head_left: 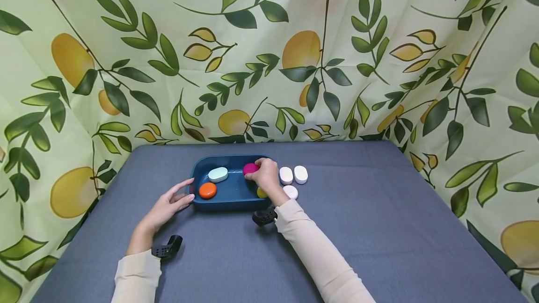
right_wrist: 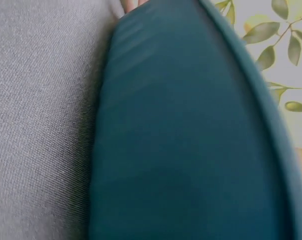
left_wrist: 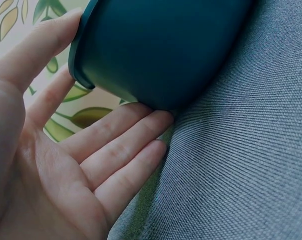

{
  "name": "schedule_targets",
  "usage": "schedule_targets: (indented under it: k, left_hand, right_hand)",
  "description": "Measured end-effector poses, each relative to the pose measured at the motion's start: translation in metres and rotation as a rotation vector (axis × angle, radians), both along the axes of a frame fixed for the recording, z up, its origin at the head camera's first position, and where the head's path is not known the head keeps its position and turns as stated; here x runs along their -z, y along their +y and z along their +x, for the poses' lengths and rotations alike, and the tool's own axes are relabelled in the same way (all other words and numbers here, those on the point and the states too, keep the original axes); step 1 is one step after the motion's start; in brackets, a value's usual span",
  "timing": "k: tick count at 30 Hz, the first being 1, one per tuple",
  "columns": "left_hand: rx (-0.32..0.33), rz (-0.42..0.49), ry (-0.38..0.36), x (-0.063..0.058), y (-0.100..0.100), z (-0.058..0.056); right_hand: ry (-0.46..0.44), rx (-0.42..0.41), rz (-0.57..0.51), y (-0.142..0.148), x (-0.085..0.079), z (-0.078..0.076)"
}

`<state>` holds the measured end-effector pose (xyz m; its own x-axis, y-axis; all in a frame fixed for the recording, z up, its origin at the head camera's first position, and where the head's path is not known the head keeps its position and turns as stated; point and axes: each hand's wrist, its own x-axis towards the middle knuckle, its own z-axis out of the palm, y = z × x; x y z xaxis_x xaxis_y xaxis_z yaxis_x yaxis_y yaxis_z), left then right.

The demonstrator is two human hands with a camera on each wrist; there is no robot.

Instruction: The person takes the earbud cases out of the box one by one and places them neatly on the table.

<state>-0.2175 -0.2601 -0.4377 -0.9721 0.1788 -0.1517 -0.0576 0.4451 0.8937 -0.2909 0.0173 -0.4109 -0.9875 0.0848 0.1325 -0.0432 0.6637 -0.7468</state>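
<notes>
A dark blue tray (head_left: 236, 204) with a raised rim stands on the table. My left hand (head_left: 170, 204) is at its left end; in the left wrist view the thumb touches the rim and the extended fingers (left_wrist: 125, 145) reach the lower wall. Over the tray's right end, my right hand (head_left: 266, 176) pinches a magenta rounded piece (head_left: 250, 169) between thumb and fingers. A yellow-green piece (head_left: 261, 193) lies partly hidden below that wrist. Also in the tray are a pale mint oval piece (head_left: 218, 174) and an orange round one (head_left: 207, 190). The right wrist view shows mostly the tray's outer wall (right_wrist: 181, 130).
Right of the tray, two white oval pieces (head_left: 301, 175) and a white round piece (head_left: 290, 192) lie on the grey cloth-covered table (head_left: 362, 228). A leaf-and-fruit patterned curtain (head_left: 269, 60) hangs behind the table and along its sides.
</notes>
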Motion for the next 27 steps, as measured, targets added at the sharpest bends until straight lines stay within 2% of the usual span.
schedule_targets:
  k: [10, 17, 27]
  left_hand:
    - [0.002, 0.005, 0.009, 0.001, 0.001, 0.0]
    - [0.004, 0.002, 0.009, 0.001, 0.001, 0.0]
    - [0.012, 0.006, 0.006, -0.001, 0.0, 0.0]
  right_hand:
    - [0.049, -0.044, -0.056, 0.013, -0.016, 0.014]
    - [0.045, -0.067, -0.105, 0.028, -0.027, 0.022]
    - [0.066, -0.043, -0.114, 0.055, -0.032, 0.037]
